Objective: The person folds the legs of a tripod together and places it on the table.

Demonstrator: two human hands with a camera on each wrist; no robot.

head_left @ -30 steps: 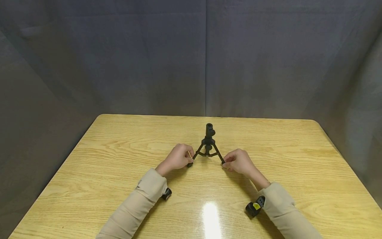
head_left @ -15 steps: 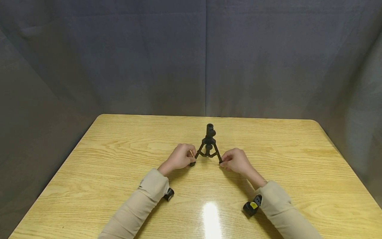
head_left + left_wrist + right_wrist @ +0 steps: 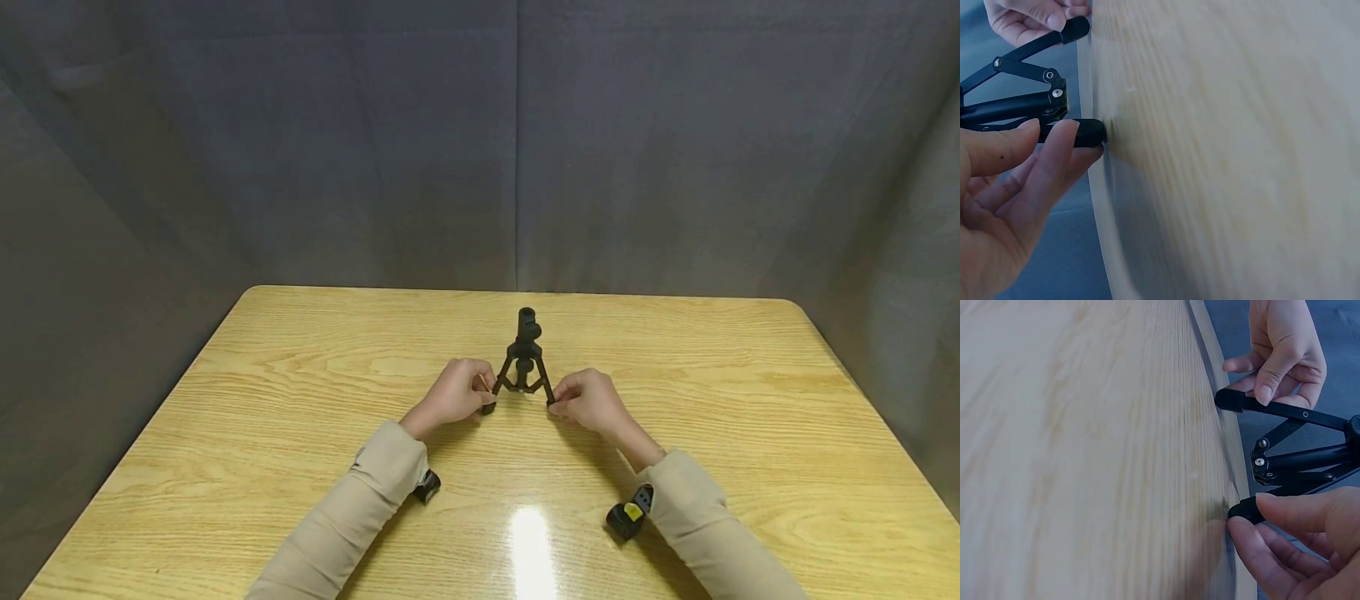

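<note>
Fingers (image 3: pixel 1055 147) of the left hand (image 3: pixel 452 393) and right hand (image 3: pixel 594 403) each pinch a leg (image 3: pixel 1285 410) of the tripod (image 3: pixel 525 351) low down, presumably to steady it on the desk (image 3: pixel 255 433).

Curtained-off workspace, dark drapes (image 3: pixel 420 150) around a wood-grain table (image 3: pixel 300 367)

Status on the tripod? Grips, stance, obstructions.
Left grip pinching left leg near its foot. Right grip pinching right leg likewise. Tripod upright on table, held legs spread apart. No obstruction visible at either held leg.
</note>
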